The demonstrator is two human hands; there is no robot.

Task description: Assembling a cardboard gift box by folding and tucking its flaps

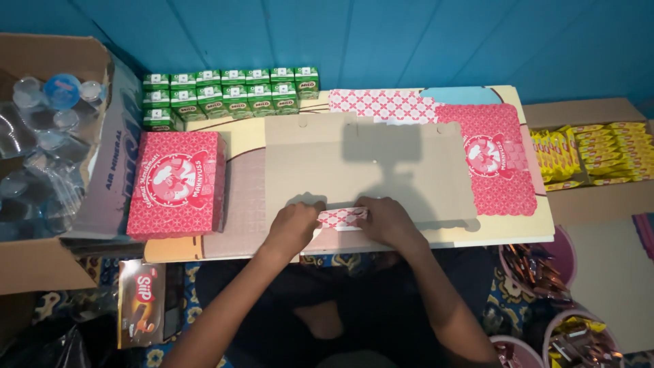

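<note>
Leftmost, near the tabletop's (518, 235) left edge: an assembled red patterned box (177, 182). Behind it, along the far edge, rows of green drink cartons (228, 92). At the near edge, left hand (294, 228) and right hand (387, 221) both pinching a folded flap (343, 217) of flat box cardboard (368, 167). Rightward, unfolded red printed panel (494, 160).

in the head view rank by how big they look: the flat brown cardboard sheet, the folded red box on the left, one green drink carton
1. flat brown cardboard sheet
2. folded red box
3. green drink carton, though it sits farthest from the camera, so it looks smaller still.
</note>
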